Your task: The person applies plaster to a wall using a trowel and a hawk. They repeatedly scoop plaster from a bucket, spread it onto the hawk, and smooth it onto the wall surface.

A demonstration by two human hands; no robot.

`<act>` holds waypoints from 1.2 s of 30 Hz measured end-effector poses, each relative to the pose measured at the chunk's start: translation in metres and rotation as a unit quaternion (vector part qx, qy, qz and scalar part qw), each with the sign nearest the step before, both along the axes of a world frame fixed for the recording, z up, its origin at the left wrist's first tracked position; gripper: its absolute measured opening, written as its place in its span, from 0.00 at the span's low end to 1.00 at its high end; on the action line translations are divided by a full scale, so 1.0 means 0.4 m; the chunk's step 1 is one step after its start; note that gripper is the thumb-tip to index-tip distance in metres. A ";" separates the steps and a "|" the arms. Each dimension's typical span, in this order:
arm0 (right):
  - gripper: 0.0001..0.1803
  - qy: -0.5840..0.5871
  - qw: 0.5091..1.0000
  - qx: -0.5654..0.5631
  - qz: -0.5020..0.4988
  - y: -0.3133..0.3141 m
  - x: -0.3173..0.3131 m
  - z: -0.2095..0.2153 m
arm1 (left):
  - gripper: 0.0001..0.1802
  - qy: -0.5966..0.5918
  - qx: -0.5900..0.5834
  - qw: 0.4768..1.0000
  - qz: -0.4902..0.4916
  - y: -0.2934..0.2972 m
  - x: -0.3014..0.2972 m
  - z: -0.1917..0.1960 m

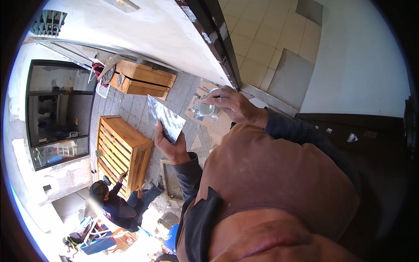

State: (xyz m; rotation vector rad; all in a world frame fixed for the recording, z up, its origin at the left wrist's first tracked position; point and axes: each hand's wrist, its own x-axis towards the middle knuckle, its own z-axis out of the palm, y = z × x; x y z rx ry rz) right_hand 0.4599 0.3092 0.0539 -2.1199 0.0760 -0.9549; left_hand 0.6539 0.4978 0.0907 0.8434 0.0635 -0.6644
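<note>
Left hand (172, 146): half-closed round near edge of flat plate (166, 117), thumb along its side; plate reaches forward from hand, pale smears on face. Right hand (235, 105): fingers curled, above and beside round tub (206, 109); slim item perhaps pinched, too small to tell. Cardboard (223, 125) lies below right hand. Best handling: plate level, fingers supporting underneath, thumb off smears; right wrist loose, knuckles clear of tub's rim.
</note>
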 end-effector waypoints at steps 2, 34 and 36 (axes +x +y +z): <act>0.22 0.015 0.997 0.031 0.066 0.020 0.008 -0.064 | 0.15 -0.026 0.004 1.000 -0.014 0.010 -0.020 0.000; 0.19 -0.062 0.547 0.825 -0.127 0.539 0.092 -0.379 | 0.20 -0.110 0.018 0.984 -0.138 0.479 0.535 -0.104; 0.17 -0.055 0.525 0.826 -0.201 0.585 0.050 -0.367 | 0.21 -0.089 0.048 0.987 -0.124 0.454 0.571 -0.127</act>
